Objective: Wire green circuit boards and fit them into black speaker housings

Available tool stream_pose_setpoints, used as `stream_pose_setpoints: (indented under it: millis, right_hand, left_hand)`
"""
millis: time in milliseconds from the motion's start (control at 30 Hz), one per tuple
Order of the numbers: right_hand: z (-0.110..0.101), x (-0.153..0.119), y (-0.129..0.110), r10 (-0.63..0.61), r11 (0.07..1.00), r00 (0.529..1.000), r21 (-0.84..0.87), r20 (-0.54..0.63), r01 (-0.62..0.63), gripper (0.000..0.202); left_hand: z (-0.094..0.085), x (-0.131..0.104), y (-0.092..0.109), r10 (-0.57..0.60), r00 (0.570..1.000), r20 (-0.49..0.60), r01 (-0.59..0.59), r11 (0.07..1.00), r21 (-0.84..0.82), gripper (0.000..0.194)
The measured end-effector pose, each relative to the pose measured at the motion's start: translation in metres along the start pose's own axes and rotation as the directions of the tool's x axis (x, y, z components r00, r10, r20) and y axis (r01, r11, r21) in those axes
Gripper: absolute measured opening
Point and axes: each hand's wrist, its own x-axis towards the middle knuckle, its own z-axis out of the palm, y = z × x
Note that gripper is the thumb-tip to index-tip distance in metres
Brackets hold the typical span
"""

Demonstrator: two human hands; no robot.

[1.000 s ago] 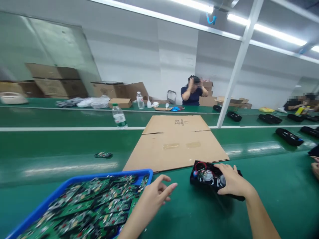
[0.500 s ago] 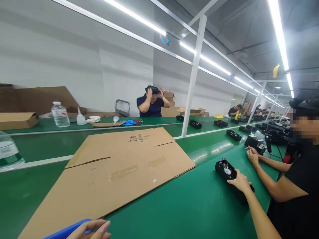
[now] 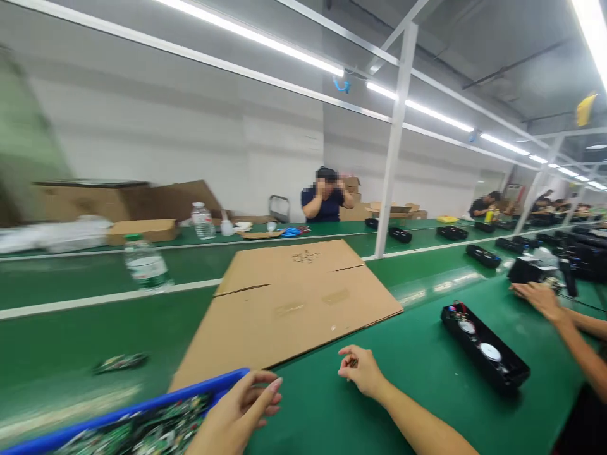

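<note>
We see dark handwriting on the flattened cardboard sheet lying on the green table, too blurred to read. The water bottle wears a label we cannot make out either. Our left hand hangs loosely open, empty, fingers just beside the blue tray of green circuit boards. Our right hand is half curled, pinching something small and dark we cannot identify. The open black speaker housing lies well apart to its right.
</note>
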Motion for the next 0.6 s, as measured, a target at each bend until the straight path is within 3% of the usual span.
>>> stream_pose_setpoints:
  millis: [100, 267, 433, 600]
  right_hand:
    - [0.034, -0.005, -0.007, -0.079, 0.995, 0.994, 0.064, 0.075, 0.074, 0.021]
    - [0.037, -0.002, 0.003, -0.142, 0.987, 0.984, 0.09, 0.103, 0.133, 0.02]
    - [0.042, -0.001, 0.008, -0.135, 0.991, 0.986, 0.005, 0.098, 0.136, 0.026]
    - [0.049, -0.002, 0.006, -0.119, 0.989, 0.992, -0.078, 0.051, 0.123, 0.023]
  left_hand:
    - [-0.018, -0.002, -0.003, 0.026, 0.994, -0.109, -0.012, 0.991, 0.134, 0.032]
    - [-0.064, 0.02, -0.042, 0.131, 0.93, -0.343, 0.053, 0.877, 0.478, 0.027]
    - [-0.111, 0.07, -0.073, 0.107, 0.913, -0.393, 0.124, 0.845, 0.519, 0.015]
    - [-0.146, 0.112, -0.081, 0.088, 0.891, -0.445, 0.207, 0.795, 0.57, 0.012]
